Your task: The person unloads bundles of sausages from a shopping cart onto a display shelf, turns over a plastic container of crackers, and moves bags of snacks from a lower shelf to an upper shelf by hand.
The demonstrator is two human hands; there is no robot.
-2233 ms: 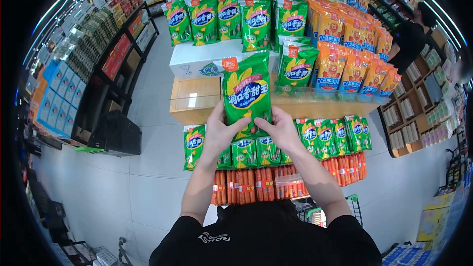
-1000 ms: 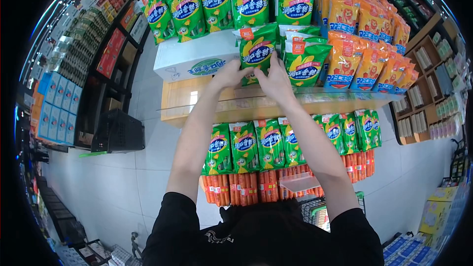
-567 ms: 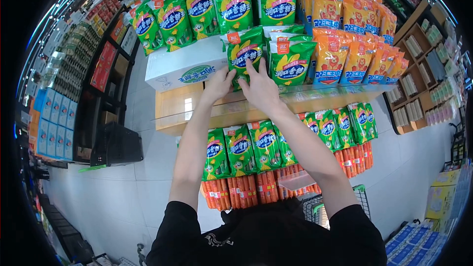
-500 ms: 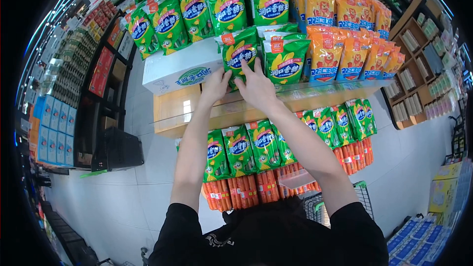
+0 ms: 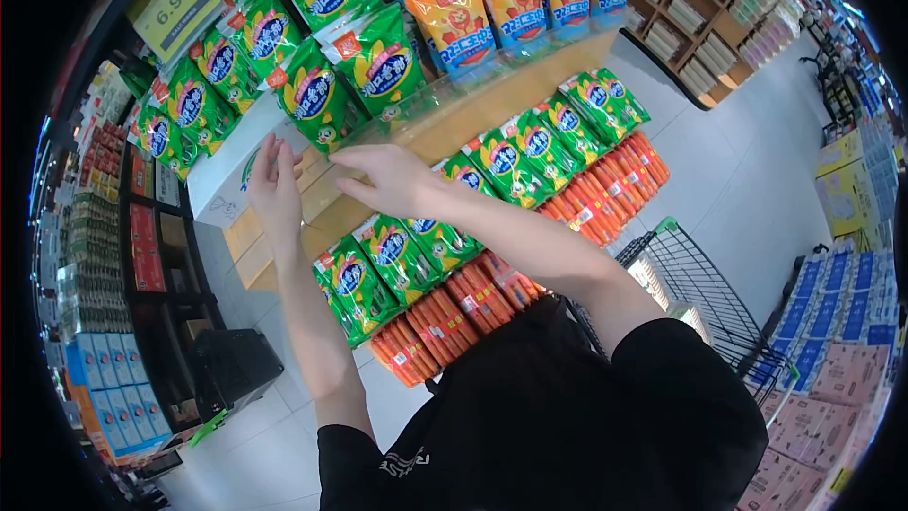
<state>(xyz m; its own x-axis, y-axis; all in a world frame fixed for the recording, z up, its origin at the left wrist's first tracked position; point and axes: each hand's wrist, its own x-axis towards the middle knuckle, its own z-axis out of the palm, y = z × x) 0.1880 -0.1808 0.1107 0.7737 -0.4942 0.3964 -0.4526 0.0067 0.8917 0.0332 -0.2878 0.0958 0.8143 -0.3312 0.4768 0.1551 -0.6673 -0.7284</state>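
Note:
Both of my hands are off the goods, in front of a display of green snack bags with yellow and blue print. My left hand (image 5: pixel 275 185) is raised with its fingers apart and nothing in it, near the front of a white carton (image 5: pixel 216 173). To its right, my right hand (image 5: pixel 392 178) reaches across the shelf's wooden front (image 5: pixel 449 123), thumb and fingers spread, holding nothing. Just beyond the hands a green bag (image 5: pixel 317 102) stands upright, with another green bag (image 5: pixel 376 71) beside it.
Orange bags (image 5: pixel 449 24) stand farther right behind a clear ledge. Below hang more green bags (image 5: pixel 390 251) and red sausage packs (image 5: pixel 443 317). A wire shopping cart (image 5: pixel 695 274) stands at my right. A price sign (image 5: pixel 175 8) reads 6.90. A black bin (image 5: pixel 235 369) is at left.
My hands have let go of the green bag at the shelf front and drawn back from it. The view has turned, shifting the display up and left.

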